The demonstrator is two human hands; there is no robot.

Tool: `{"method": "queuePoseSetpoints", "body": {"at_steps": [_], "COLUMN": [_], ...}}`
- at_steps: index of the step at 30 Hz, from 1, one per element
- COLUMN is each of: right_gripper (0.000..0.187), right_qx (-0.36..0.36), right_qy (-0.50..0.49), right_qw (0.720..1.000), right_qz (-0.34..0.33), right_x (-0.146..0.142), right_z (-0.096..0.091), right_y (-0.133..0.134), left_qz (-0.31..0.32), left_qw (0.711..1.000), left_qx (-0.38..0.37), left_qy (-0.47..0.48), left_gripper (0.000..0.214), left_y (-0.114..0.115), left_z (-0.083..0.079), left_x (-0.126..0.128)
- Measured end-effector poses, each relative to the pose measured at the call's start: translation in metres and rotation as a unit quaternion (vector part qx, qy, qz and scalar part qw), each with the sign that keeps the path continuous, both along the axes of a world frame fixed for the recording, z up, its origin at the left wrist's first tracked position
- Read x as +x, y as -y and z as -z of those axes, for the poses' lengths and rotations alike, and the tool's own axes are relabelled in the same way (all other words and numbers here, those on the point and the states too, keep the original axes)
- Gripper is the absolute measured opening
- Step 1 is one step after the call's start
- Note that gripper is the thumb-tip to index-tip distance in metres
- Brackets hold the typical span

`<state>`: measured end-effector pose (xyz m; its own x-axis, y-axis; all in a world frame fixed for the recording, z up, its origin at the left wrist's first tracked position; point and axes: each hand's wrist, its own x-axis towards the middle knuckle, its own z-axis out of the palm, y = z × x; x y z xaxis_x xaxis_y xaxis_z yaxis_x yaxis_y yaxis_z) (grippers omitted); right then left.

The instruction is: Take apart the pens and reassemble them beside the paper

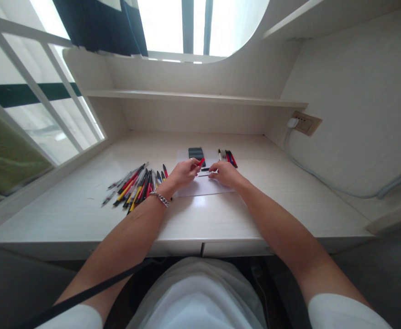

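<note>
Gently does it: fine fingertip work.
Right of the loose pen pile (139, 186), the left hand (184, 171) pinches a red pen part (202, 161) above white paper (203, 188); a light, steady hold should serve best. The right hand (225, 173) curls its fingers beside thin dark pen pieces (205, 169), grip unclear, the pen row (230, 158) beyond.

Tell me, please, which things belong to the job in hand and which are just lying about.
Likely part of the job: red piece held in the left hand; black piece near the right hand; white paper; pile of pens; smaller pen group on the right.

Likely unrelated: dark phone-like object; plugged-in cable.
</note>
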<state>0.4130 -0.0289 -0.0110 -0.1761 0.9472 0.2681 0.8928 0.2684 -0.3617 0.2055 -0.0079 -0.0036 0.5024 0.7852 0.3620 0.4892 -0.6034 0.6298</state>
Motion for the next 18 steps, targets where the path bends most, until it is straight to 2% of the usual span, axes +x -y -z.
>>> {"method": "queuePoseSetpoints", "body": {"at_steps": [7,11,18], "right_gripper": [0.012,0.013,0.016], "right_qx": [-0.004,0.007,-0.031], "right_qy": [0.016,0.01,0.068], "right_qw": [1.0,1.0,0.997], "right_qz": [-0.012,-0.011,-0.002], "right_x": [-0.0064,-0.0051,-0.0077], "right_z": [0.0016,0.0025,0.0015], "right_y": [0.0014,-0.0006,-0.0011], "left_qz": [0.003,-0.004,-0.005], "left_qw": [1.0,1.0,1.0], "left_qx": [-0.001,0.001,0.003], "left_qy": [-0.002,-0.01,-0.012], "left_gripper": [0.023,0.024,0.025], "left_y": [-0.0022,-0.001,-0.0021], "left_z": [0.0031,0.0017,0.0041], "left_x": [-0.0002,-0.0004,-0.0007]}}
